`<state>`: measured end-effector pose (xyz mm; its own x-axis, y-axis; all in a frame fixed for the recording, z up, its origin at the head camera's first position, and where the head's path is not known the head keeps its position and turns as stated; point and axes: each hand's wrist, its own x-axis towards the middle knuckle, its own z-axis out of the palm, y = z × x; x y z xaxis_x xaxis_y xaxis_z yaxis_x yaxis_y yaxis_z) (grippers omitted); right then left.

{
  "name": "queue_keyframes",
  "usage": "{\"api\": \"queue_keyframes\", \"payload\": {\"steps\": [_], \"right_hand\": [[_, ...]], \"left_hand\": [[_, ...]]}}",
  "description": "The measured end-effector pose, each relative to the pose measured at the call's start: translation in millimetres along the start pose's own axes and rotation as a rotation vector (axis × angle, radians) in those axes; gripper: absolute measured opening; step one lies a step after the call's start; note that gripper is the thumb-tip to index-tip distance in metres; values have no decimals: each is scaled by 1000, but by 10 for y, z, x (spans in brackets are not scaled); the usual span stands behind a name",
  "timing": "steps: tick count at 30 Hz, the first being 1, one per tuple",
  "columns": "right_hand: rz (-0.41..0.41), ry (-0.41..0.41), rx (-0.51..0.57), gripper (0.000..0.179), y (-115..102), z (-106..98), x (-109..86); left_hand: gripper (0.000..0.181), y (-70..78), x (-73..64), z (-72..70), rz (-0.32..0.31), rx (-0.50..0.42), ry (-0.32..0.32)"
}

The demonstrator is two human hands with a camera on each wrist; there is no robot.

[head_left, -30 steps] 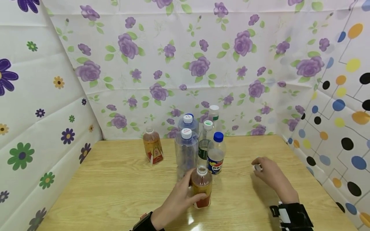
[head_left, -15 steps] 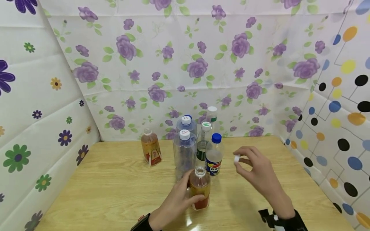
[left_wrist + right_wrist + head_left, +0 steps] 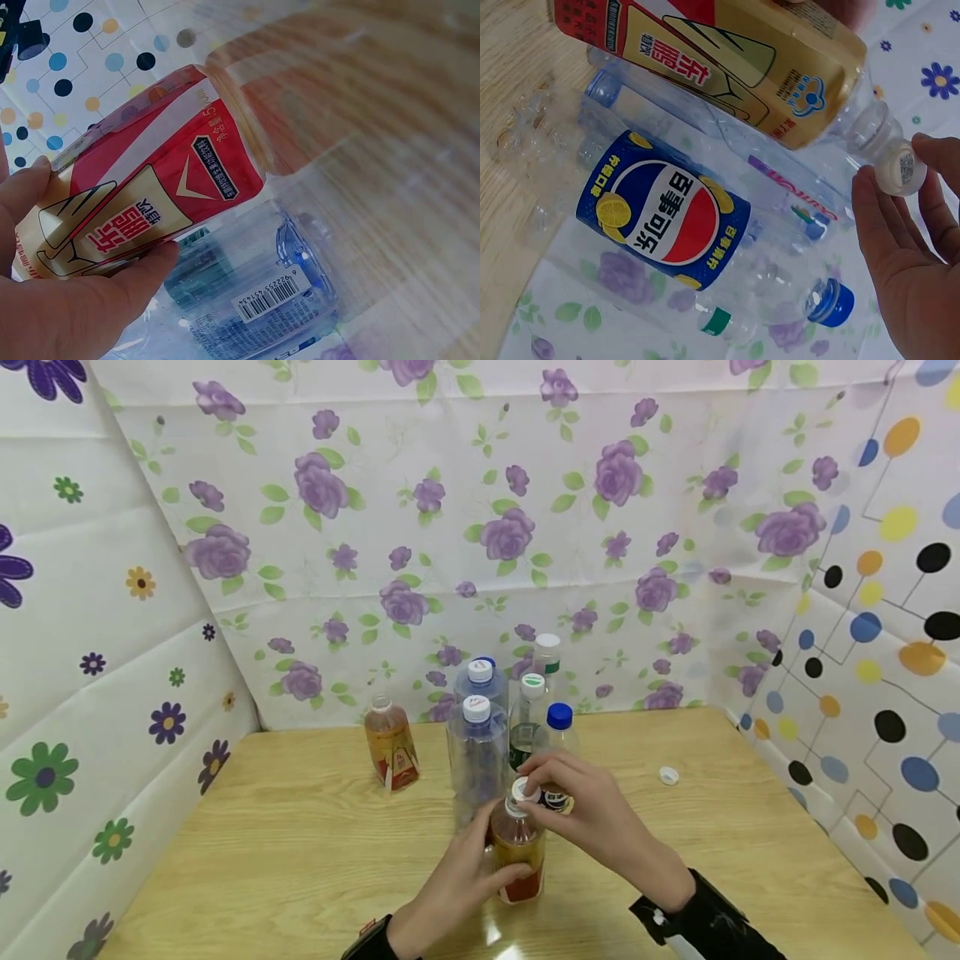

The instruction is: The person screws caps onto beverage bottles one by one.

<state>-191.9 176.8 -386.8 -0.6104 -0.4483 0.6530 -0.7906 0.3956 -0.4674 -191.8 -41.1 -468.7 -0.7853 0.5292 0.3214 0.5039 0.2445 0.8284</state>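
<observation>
My left hand (image 3: 468,868) grips a drink bottle (image 3: 519,852) with a red and gold label, upright on the wooden table. Between thumb and fingers, my right hand (image 3: 592,810) pinches a white cap (image 3: 901,169) right at the bottle's mouth. Tilted in the right wrist view, this cap shows a small printed code on its face. A second white cap (image 3: 669,776) lies on the table to the right. Farther back at left stands another such bottle (image 3: 393,745), uncapped. In the left wrist view my thumb and fingers lie round the label (image 3: 142,202).
Close behind the held bottle stand clear bottles: bluish ones with white caps (image 3: 477,752), a green-labelled one (image 3: 527,727) and a Pepsi bottle (image 3: 667,210) with a blue cap. Patterned cloth (image 3: 420,527) hangs at the back and sides of the table (image 3: 300,860).
My right hand has picked a white cap up from the right side and carried it left to the bottle's mouth. The left hand keeps its grip on the bottle.
</observation>
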Motion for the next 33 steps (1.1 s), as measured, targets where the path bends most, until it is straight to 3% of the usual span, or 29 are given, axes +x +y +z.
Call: {"api": "queue_keyframes", "payload": {"steps": [13, 25, 28, 33], "right_hand": [[-2, -67, -10, 20, 11, 64, 99], [19, -53, -42, 23, 28, 59, 61], [-3, -111, -107, 27, 9, 7, 110], [-82, -292, -254, 28, -80, -96, 293]], "left_hand": [[80, 0, -4, -22, -5, -7, -16], [77, 5, -8, -6, -14, -16, -28], [77, 2, -10, -8, -25, -9, -26], [77, -8, -24, -20, -26, 5, -25]]}}
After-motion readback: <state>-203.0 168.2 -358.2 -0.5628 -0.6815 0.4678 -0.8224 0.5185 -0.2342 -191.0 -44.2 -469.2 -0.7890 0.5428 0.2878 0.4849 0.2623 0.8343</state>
